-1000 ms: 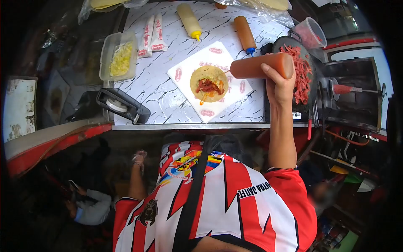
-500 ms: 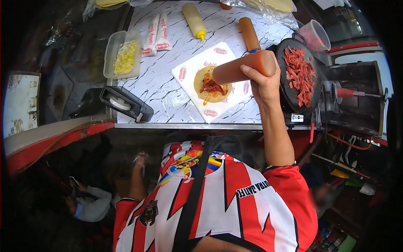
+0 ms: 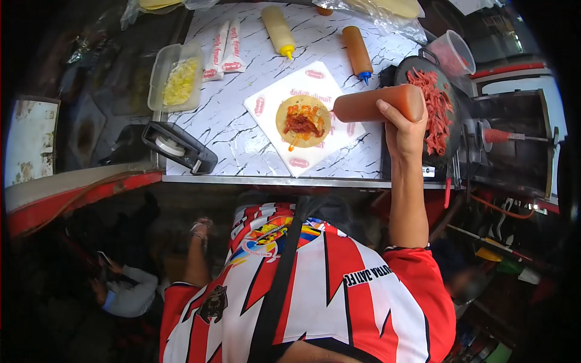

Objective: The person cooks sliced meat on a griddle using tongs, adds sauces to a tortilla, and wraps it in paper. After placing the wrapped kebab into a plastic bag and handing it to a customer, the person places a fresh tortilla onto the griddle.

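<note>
My right hand (image 3: pixel 404 121) is wrapped around an orange-red sauce squeeze bottle (image 3: pixel 366 104), tilted on its side with its front end pointing left. The bottle is just right of a round tortilla (image 3: pixel 284 136) topped with shredded red meat (image 3: pixel 304 126) and orange sauce. Under the tortilla lies a white printed paper sheet (image 3: pixel 275 151), turned like a diamond. Down beside my body, below the counter edge, hangs my left hand (image 3: pixel 201 228); it is dim and blurred, and its fingers cannot be made out.
A griddle (image 3: pixel 399 85) with red meat strips stands right, near a pink-filled tub (image 3: pixel 451 53). Behind are a yellow-capped bottle (image 3: pixel 278 30) and a blue-capped bottle (image 3: pixel 357 51). Left are a lettuce container (image 3: pixel 156 81), paper sleeves (image 3: pixel 233 51) and a tape dispenser (image 3: pixel 181 151). Another person (image 3: pixel 133 293) is lower left.
My right hand has moved right with the sauce bottle, from over the tortilla to beside it. More of the tortilla and the blue-capped bottle now show.
</note>
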`<state>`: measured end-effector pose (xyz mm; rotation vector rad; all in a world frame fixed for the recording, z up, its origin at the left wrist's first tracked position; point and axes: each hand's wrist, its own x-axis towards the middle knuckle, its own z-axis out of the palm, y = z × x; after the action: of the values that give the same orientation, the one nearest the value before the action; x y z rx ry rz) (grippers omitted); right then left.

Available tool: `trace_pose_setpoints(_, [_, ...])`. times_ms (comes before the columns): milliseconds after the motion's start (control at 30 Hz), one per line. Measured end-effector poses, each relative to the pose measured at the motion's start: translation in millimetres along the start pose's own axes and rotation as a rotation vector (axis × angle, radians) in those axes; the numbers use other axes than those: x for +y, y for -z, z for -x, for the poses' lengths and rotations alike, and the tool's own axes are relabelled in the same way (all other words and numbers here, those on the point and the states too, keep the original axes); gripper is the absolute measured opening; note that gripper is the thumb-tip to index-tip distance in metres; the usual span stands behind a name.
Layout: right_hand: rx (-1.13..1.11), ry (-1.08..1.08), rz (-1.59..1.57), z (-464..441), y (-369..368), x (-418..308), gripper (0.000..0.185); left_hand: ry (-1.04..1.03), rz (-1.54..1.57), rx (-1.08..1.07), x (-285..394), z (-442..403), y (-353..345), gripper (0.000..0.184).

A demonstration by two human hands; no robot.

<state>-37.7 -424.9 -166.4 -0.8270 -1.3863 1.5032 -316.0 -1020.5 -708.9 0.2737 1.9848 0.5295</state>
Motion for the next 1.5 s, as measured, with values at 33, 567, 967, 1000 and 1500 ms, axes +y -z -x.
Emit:
trace_pose_setpoints(33, [-0.005, 0.010, 0.013, 1, 2, 0, 0.050, -0.004, -0.001, -0.001, 3, -2, 1, 0.015])
trace_pose_setpoints(567, [-0.202, 0.166, 0.057, -31, -29, -63, 0.056, -0.344, -0.646, -0.111, 63, -19, 22, 0.011])
trace_pose_setpoints(967, [0.069, -0.566, -0.966, -183, -56, 166, 0.042, -0.699, -0.943, 0.095, 77, 27, 48, 0.026])
trace_pose_setpoints(1000, [0.091, -0.546, -1.022, -198, -64, 162, 0.040, -0.531, -0.780, 0.052, 71, 24, 56, 0.028])
trace_pose_setpoints(1500, [0.309, -0.320, 0.166, -178, -126, 222, 0.074, 0.230, -0.293, -0.093, 63, -27, 88, 0.044])
